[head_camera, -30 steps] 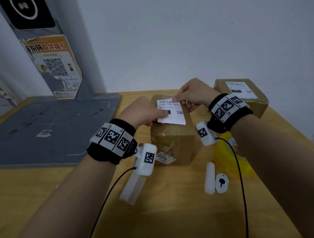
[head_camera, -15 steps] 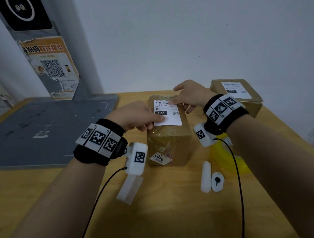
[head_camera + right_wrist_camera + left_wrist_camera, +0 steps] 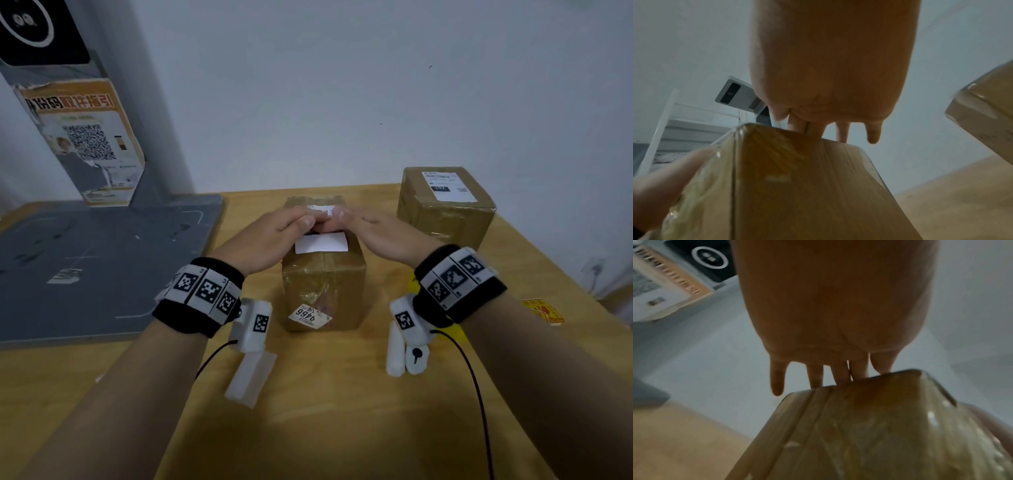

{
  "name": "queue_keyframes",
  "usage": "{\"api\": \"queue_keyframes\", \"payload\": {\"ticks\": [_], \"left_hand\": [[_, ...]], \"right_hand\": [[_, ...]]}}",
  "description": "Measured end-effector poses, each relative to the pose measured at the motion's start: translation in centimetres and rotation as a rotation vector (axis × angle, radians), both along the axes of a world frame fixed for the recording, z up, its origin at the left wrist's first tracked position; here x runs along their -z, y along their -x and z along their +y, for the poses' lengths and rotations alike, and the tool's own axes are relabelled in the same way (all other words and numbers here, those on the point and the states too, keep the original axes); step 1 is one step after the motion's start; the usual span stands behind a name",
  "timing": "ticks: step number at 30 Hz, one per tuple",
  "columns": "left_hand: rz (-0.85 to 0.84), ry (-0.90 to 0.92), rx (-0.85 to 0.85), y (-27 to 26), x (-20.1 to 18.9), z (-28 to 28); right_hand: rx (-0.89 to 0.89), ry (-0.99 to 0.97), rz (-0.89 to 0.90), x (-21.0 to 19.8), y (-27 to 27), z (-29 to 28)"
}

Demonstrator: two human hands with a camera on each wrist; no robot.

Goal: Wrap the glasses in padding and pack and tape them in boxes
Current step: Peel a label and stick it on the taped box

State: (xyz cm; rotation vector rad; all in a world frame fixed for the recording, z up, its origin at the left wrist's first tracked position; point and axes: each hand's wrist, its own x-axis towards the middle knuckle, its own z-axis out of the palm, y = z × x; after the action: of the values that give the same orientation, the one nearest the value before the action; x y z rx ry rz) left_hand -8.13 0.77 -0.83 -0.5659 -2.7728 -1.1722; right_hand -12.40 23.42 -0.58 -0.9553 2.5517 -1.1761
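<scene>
A: Far left, a grey scanner stand with an orange QR poster on its post. What sits centre?

B: A taped cardboard box, upright on the wooden table, glossy brown tape over its seams. A white shipping label lies on its top; a small sticker reading 9466 is on the near face.

A: Hands?

B: Left hand lies flat on the box top, fingers straight and together, pressing on the label from the left. Right hand mirrors it from the right, fingers straight, pressing down. Fingertips nearly meet at the label's far edge. Neither pinches anything.

A: What do the wrist views add?

B: Left wrist view looks up from below the palm: the left hand's fingers run past the box's top edge, the little finger hanging free off the left side. The label is hidden there. Right wrist view shows the same from the other side: fingers over the box, little finger free, and the left forearm at lower left beside the box.

A: Further right?

B: A white foam strip near the left wrist, white foam pieces by the right wrist, yellow tape roll mostly hidden under the right arm. At the back right, a second taped box with its own label, well apart from the first. Far right, a small orange card.
</scene>
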Motion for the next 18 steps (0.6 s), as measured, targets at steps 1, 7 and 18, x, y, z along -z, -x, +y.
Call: {"api": "queue_keyframes", "payload": {"ticks": [1, 7, 18], "left_hand": [[-0.052, -0.006, 0.003, 0.1, 0.3, -0.3], [-0.107, 0.014, -0.105, 1.3, 1.5, -1.4], [-0.135, -0.046, -0.091, 3.7, 1.7, -1.4]], "right_hand": [[0.010, 0.004, -0.009, 0.1, -0.2, -0.1], [0.061, 0.012, -0.076, -0.2, -0.2, -0.3], [0.132, -0.065, -0.102, 0.4, 2.8, -1.3]]}}
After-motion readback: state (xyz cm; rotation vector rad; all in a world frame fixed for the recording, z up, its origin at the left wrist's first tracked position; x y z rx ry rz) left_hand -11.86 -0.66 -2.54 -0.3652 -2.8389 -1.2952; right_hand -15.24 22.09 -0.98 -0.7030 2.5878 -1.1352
